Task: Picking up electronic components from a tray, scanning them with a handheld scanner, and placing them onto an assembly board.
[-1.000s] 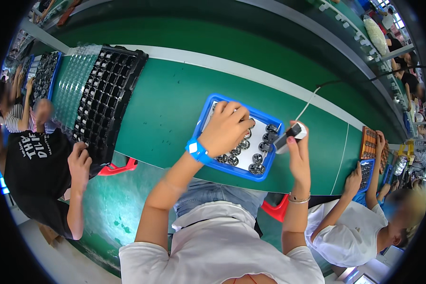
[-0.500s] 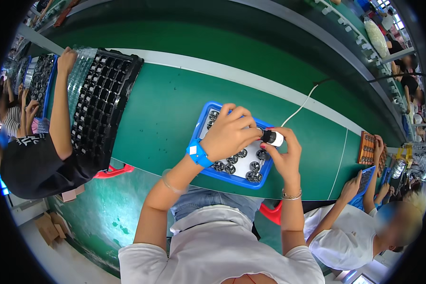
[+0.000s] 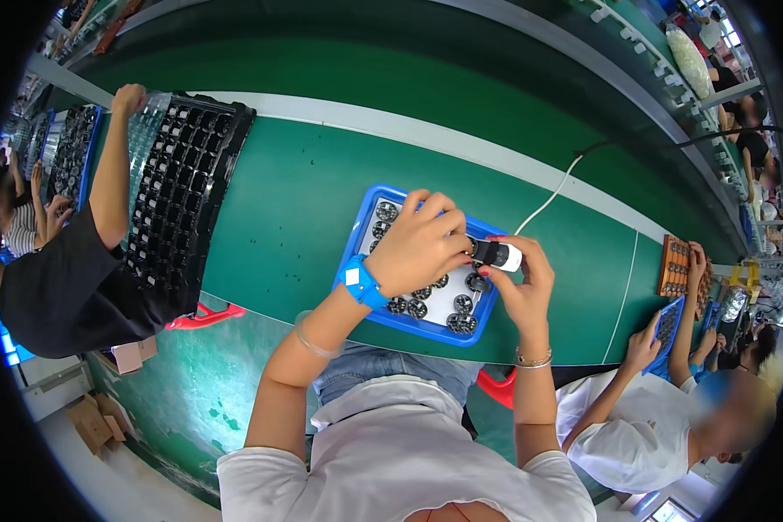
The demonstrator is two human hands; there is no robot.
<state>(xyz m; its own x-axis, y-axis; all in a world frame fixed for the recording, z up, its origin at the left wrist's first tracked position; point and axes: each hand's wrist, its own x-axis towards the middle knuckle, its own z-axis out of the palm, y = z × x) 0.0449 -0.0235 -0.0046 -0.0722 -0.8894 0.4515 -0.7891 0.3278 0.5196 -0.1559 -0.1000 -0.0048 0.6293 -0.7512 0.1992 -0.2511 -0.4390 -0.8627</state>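
Observation:
Both my hands meet over a blue tray (image 3: 426, 332) on the green table. A small black-and-white cylindrical piece (image 3: 501, 255) lies between them, its white end to the right. My right hand (image 3: 529, 283) pinches the white end between thumb and fingers. At the black end, the fingertips of my left hand (image 3: 422, 248) are closed together; their exact hold is partly hidden behind the fingers. In the tray, several round black parts (image 3: 462, 323) with metallic bits lie on a white liner (image 3: 441, 306). My left hand covers the tray's middle.
A white cable (image 3: 548, 202) runs from behind my right hand to the table's far edge. To the left stands a large black compartment tray (image 3: 187, 165), with a co-worker's arm (image 3: 109, 187) beside it. Another co-worker (image 3: 635, 426) works at the right, near a brown rack (image 3: 675, 265).
My hands keep nearly the same pose, and slightly more of the cylinder's black end shows. The left co-worker's arm has shifted a little to the right.

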